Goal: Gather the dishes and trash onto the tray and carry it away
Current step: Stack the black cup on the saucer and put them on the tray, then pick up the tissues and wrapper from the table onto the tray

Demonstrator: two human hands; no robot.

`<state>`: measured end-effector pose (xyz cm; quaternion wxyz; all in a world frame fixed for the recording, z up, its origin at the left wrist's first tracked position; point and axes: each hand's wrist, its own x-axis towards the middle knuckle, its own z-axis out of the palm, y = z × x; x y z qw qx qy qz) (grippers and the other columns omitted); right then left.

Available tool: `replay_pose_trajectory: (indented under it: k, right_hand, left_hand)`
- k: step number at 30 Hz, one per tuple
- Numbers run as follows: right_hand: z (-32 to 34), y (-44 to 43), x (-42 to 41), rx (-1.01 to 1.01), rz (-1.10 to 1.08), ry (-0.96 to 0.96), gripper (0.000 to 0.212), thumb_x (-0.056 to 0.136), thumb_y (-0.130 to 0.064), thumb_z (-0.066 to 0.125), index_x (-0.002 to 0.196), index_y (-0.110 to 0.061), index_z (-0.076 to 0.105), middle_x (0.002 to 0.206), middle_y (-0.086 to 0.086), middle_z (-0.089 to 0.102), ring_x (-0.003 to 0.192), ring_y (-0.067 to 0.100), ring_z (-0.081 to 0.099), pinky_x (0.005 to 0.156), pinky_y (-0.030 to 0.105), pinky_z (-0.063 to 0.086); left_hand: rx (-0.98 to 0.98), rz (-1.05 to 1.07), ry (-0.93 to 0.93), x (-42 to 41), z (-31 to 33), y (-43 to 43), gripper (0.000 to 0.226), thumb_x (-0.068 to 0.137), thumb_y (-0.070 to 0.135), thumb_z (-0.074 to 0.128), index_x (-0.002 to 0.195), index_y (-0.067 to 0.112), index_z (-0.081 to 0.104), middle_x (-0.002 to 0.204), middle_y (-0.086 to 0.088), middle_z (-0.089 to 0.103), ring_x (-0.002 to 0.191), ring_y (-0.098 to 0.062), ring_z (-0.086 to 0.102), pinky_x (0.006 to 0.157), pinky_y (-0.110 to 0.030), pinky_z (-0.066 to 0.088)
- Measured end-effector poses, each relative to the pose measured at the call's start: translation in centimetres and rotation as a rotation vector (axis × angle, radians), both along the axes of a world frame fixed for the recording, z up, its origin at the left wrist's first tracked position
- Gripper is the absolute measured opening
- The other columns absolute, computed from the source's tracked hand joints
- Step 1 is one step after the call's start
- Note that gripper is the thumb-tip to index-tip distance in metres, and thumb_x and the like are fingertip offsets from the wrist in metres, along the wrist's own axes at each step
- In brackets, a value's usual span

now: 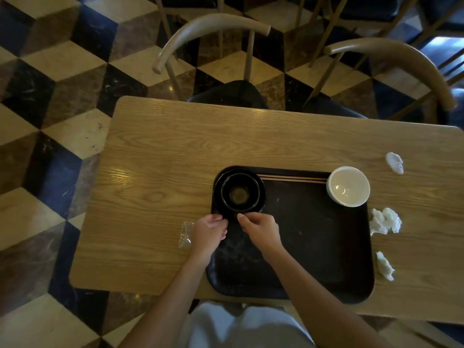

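A black tray (313,247) lies on the wooden table (163,172). In its far left corner a black bowl (239,193) sits on a black plate (261,197). Chopsticks (291,178) lie along the tray's far edge, and a white bowl (347,186) stands in the far right corner. My left hand (209,231) and my right hand (259,228) meet at the plate's near rim, fingers curled onto its edge. Three crumpled napkins lie on the table right of the tray: a far napkin (395,162), a middle napkin (385,221) and a near napkin (385,266). A clear plastic wrapper (185,234) lies just left of my left hand.
Two wooden chairs with curved backs stand beyond the table, a left chair (208,28) and a right chair (401,56). The floor (50,84) has a cube-pattern tiling. The table's left edge is close to the tray.
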<state>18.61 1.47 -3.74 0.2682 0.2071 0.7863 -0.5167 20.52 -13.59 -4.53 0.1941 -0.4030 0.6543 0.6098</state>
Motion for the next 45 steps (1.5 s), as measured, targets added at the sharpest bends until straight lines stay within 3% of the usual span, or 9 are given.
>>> replay_pose_trajectory:
  k: [3,6,11,17,23,29,34,38,45]
  right_hand:
    - [0.3,1.8,0.2,0.055,0.086,0.063,0.016,0.093,-0.034,0.068,0.103,-0.026,0.077,0.086,-0.011,0.075,0.084,0.001,0.069,0.081,0.023,0.056]
    - [0.5,4.2,0.7,0.154,0.185,0.135,0.021,0.094,-0.029,0.066,0.111,-0.022,0.075,0.094,-0.013,0.074,0.086,-0.003,0.067,0.081,0.017,0.054]
    - [0.0,8.9,2.6,0.351,0.340,0.270,0.023,0.095,-0.022,0.065,0.116,-0.018,0.072,0.103,-0.006,0.072,0.089,0.003,0.067,0.083,0.024,0.058]
    - [-0.5,16.5,5.0,0.585,0.330,0.396,0.027,0.092,-0.013,0.066,0.118,-0.014,0.070,0.117,0.004,0.071,0.105,0.020,0.067,0.092,0.039,0.056]
    - [-0.6,25.4,8.6,0.749,0.300,0.340,0.055,0.085,0.002,0.066,0.139,-0.006,0.056,0.149,0.019,0.045,0.138,0.038,0.038,0.110,0.053,0.039]
    - [-2.0,32.9,10.2,0.790,0.401,0.103,0.066,0.089,-0.012,0.066,0.149,-0.023,0.041,0.156,0.016,0.034,0.143,0.037,0.032,0.114,0.050,0.034]
    - [-1.2,36.5,10.3,0.665,0.326,0.309,0.035,0.091,-0.008,0.068,0.126,-0.010,0.065,0.121,0.013,0.066,0.107,0.026,0.066,0.087,0.031,0.053]
    - [-0.9,37.4,6.2,0.654,0.171,0.494,0.028,0.100,-0.011,0.055,0.127,-0.008,0.062,0.110,0.015,0.069,0.093,0.025,0.068,0.072,0.025,0.050]
    - [-2.9,38.6,-0.7,0.681,0.325,0.269,0.063,0.088,0.004,0.063,0.144,-0.020,0.049,0.147,0.008,0.048,0.129,0.034,0.049,0.099,0.039,0.047]
  left_hand:
    - [-0.360,-0.464,0.212,1.9,0.7,-1.6,0.033,0.091,0.022,0.068,0.123,0.015,0.066,0.107,0.008,0.070,0.099,-0.006,0.067,0.087,-0.025,0.055]
    - [-0.639,-0.730,0.341,3.7,0.6,-3.6,0.045,0.090,0.020,0.068,0.134,0.017,0.060,0.132,0.001,0.061,0.126,-0.017,0.052,0.106,-0.039,0.046]
    - [-0.861,-0.980,0.166,5.0,-0.9,-5.3,0.069,0.085,0.017,0.070,0.148,0.026,0.044,0.160,-0.008,0.030,0.150,-0.036,0.018,0.118,-0.050,0.027]
    - [-0.877,-0.892,0.205,6.3,-1.8,-5.2,0.054,0.077,0.001,0.074,0.129,0.010,0.062,0.127,-0.014,0.058,0.120,-0.033,0.051,0.097,-0.043,0.051]
    - [-0.931,-0.759,0.184,7.6,-1.2,-4.1,0.023,0.086,0.002,0.068,0.109,0.003,0.071,0.094,-0.016,0.073,0.090,-0.038,0.062,0.075,-0.045,0.050]
    - [-0.904,-0.744,0.249,8.3,1.3,2.8,0.032,0.090,0.011,0.068,0.122,0.010,0.068,0.100,-0.014,0.070,0.092,-0.029,0.065,0.078,-0.043,0.054]
    - [-0.860,-0.800,0.197,6.7,1.6,12.7,0.039,0.090,0.021,0.068,0.128,0.024,0.062,0.106,-0.004,0.063,0.085,-0.011,0.061,0.079,-0.033,0.057]
    - [-0.831,-0.873,0.214,5.6,1.1,18.2,0.045,0.089,0.023,0.070,0.133,0.023,0.059,0.114,-0.005,0.064,0.093,-0.008,0.055,0.084,-0.026,0.048]
    - [-0.865,-0.932,0.206,4.9,0.2,21.3,0.065,0.084,0.031,0.075,0.143,0.024,0.049,0.134,0.001,0.060,0.126,-0.017,0.055,0.102,-0.036,0.049]
